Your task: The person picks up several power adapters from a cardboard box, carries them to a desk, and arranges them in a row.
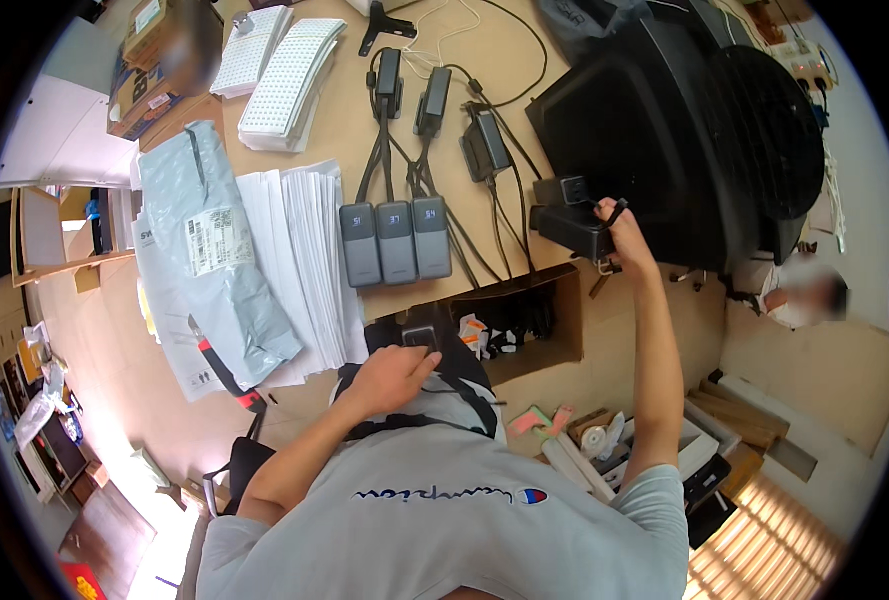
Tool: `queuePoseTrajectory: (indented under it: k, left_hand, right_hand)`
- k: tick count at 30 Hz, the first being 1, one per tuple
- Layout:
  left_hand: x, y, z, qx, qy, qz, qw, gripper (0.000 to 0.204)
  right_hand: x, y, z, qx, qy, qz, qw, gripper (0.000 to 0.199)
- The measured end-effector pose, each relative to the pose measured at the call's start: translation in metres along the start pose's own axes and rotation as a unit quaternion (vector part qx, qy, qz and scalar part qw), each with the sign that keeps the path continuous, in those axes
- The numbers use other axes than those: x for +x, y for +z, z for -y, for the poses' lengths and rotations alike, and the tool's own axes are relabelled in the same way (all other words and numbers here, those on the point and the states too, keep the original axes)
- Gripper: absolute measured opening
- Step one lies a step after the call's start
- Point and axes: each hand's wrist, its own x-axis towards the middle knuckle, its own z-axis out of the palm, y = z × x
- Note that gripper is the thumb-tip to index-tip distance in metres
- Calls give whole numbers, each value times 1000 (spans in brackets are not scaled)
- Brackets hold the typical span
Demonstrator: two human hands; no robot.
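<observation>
My left hand [392, 380] rests over my lap, its fingers closed round a dark rectangular device [420, 334] that is partly hidden. At the table's right front edge, my right hand [623, 238] pinches a short black cable loop [616, 211]. Right beside it sit a black box-shaped device [574, 232] and a smaller black block [561, 190]. To the left, three grey power banks [397, 243] with lit displays lie side by side, with dark cables running from their far ends. Those cables lead toward black adapters [432, 102] farther back.
A grey plastic mailer [214, 255] lies over stacked white paper [309, 270], with a red-and-black cutter [226, 372] at its edge. White dotted sheets [292, 85] are behind. A black monitor [624, 150] stands right; an open carton [524, 340] is below the table edge. Another person [804, 298] is far right.
</observation>
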Motion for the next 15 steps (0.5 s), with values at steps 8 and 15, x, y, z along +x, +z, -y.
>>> queuePoseTrajectory:
  k: [8, 15]
  left_hand:
    - [22, 4, -17, 34, -116, -3, 993, 42]
    - [36, 11, -26, 50, -121, -2, 991, 41]
  right_hand:
    - [44, 7, -10, -250, -41, 70, 965, 28]
    - [50, 13, -5, -392, -72, 47, 916, 33]
